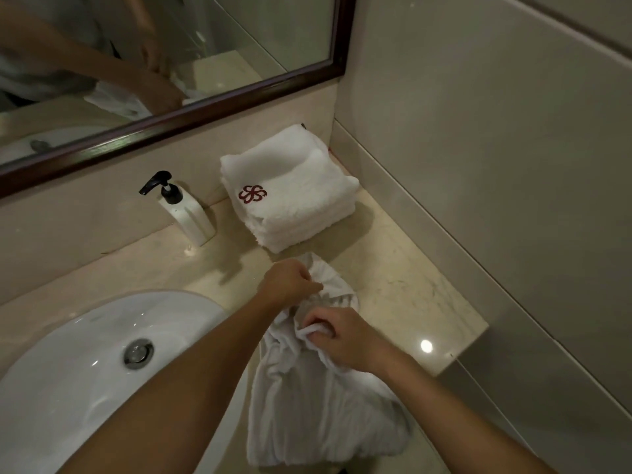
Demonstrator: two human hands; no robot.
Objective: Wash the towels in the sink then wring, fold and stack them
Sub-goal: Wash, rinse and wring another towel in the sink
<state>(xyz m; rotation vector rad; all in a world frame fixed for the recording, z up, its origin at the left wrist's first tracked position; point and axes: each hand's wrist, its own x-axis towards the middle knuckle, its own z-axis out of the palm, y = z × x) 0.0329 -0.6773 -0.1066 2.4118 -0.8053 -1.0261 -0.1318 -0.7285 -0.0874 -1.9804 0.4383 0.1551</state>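
View from the head camera, looking down on a bathroom counter (403, 268). A stack of folded towels (290, 189) sits at the back right corner, against the wall and just right of the soap bottle (186, 213); its top towel bears a red emblem. These appear finished: washed, wrung, folded and stacked. One loose towel (318, 405) remains in work, bunched on the counter to the right of the sink (85, 371) and hanging over the front edge toward the person. The left hand (287, 282) has its fingers curled and pinches the far gathered part of this towel; the right hand (338, 336) grips a fold of it nearer the body, fingers wrapped round the cloth. The sink basin holds no towel (whether any water stands in it cannot be told). Judged from this arrangement, washing is over for the visible towels, and the loose one is between wringing and folding; it must yet be spread, folded and set on the stack.
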